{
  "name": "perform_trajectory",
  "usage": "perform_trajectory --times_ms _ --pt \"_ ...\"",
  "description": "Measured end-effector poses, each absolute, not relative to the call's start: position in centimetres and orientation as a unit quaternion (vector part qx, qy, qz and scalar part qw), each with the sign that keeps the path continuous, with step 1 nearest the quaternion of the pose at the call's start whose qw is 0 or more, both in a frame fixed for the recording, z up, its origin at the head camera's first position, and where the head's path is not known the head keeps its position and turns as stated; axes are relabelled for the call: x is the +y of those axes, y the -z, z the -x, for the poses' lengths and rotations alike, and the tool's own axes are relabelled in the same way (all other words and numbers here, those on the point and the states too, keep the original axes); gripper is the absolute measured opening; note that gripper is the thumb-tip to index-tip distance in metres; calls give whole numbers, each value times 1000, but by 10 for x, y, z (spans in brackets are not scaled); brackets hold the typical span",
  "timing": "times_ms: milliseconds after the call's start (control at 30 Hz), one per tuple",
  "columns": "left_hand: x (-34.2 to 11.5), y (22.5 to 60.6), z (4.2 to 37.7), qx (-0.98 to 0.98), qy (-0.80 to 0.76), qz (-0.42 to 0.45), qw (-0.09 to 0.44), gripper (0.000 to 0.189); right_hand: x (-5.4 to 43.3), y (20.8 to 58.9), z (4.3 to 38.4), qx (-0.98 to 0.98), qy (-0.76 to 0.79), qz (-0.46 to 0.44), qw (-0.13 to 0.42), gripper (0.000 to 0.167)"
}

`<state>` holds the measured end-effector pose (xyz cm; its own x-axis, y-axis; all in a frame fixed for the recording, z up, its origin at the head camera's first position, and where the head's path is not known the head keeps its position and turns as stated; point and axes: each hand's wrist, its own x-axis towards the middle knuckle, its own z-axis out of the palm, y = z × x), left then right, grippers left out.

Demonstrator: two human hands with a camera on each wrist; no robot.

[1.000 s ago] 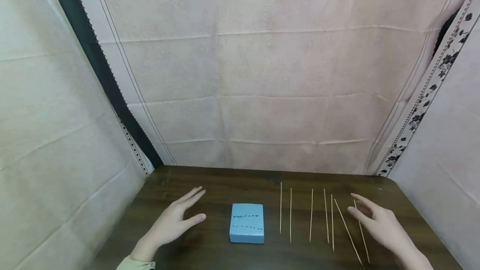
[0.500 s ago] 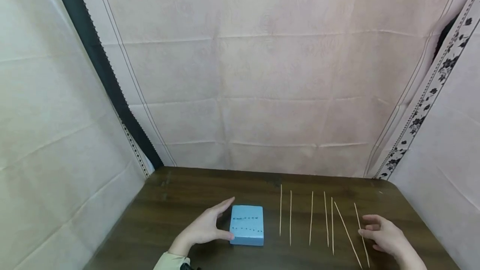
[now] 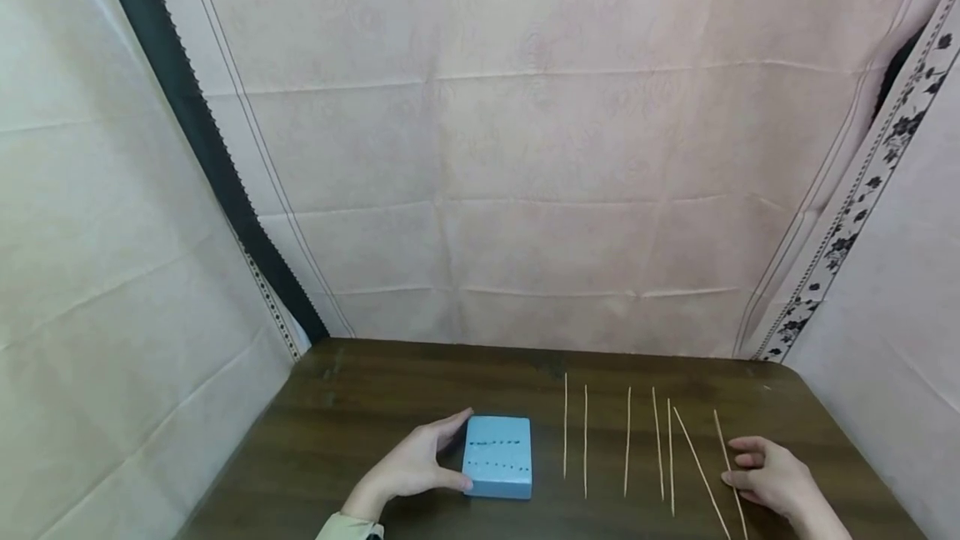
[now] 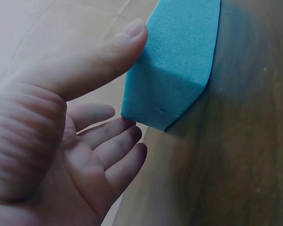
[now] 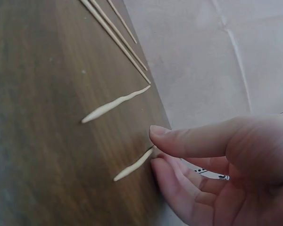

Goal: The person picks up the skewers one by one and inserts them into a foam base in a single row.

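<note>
A light blue foam block [image 3: 498, 440] with two rows of small dark marks lies on the dark wooden table. Along its left side, my left hand [image 3: 414, 461] has the thumb at the near corner and the index finger at the far corner. The left wrist view shows that thumb on the block's [image 4: 181, 52] edge, the other fingers loosely extended beside it. At the right, my right hand [image 3: 776, 477] pinches a thin wooden skewer [image 3: 722, 433] between thumb and index finger. In the right wrist view the pinched skewer's [image 5: 132, 170] pointed end lies out past the fingertips.
Several more skewers [image 3: 627, 440] lie roughly parallel between the block and my right hand, one of them a slanted skewer [image 3: 701, 473]. The table [image 3: 390, 373] ends at a pale cloth backdrop [image 3: 525, 257], with cloth walls [image 3: 150, 273] at both sides.
My left hand has moved right from beside the block to touch its left side. My right hand has come down and closed its thumb and index finger on the rightmost skewer.
</note>
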<state>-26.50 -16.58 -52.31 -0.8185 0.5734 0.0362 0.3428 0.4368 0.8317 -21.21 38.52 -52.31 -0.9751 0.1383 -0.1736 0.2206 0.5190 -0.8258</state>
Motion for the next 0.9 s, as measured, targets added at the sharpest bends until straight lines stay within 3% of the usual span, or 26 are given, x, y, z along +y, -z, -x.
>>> perform_trajectory --times_ms 233,900 --pt "-163 525 264 842 -450 -269 128 104 382 522 213 860 492 -123 55 67" --pt "-162 528 266 848 -442 -265 124 103 378 520 208 895 435 -95 20 67"
